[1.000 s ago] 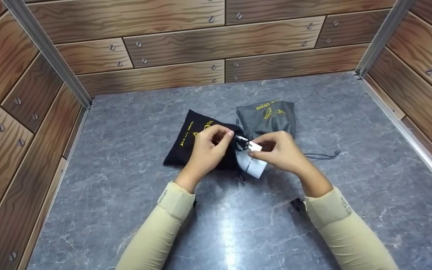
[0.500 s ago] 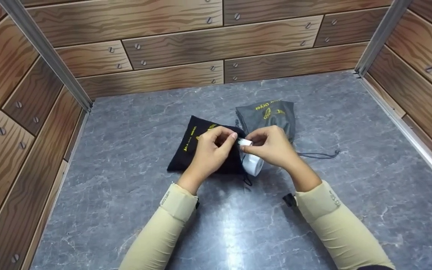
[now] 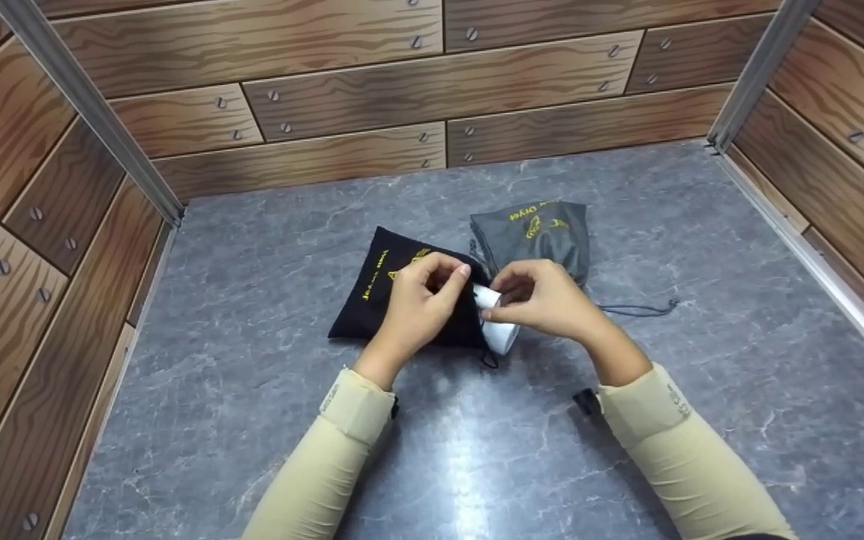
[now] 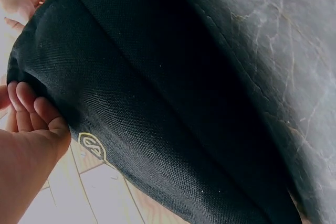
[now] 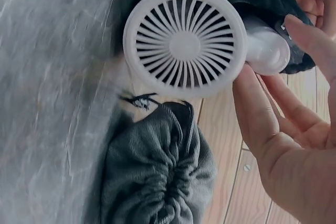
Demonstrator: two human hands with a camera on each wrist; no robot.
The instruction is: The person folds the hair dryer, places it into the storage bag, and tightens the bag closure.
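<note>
A black drawstring bag (image 3: 363, 304) with yellow print lies mid-table, its mouth to the right. My left hand (image 3: 421, 296) pinches the upper rim of that mouth between thumb and fingers. Out of the opening sticks a white hair dryer (image 5: 185, 45), showing a round slatted grille and, beside it, the rounded end of a white handle (image 5: 270, 53). The rest is inside the bag. My right hand (image 3: 544, 300) is at the mouth, thumb and fingers bent around the handle end, fingertips under the grille's edge in the right wrist view.
Behind my right hand lies a grey drawstring bag (image 3: 529, 232) with yellow lettering, its cord (image 3: 638, 309) trailing right. Wood-patterned walls (image 3: 342, 97) enclose the grey marbled table (image 3: 267, 225) at the back and sides.
My right hand has moved left toward the bag mouth. The small white piece with black cord it held there has gone from sight, and less white shows outside. The left hand keeps its pinch.
</note>
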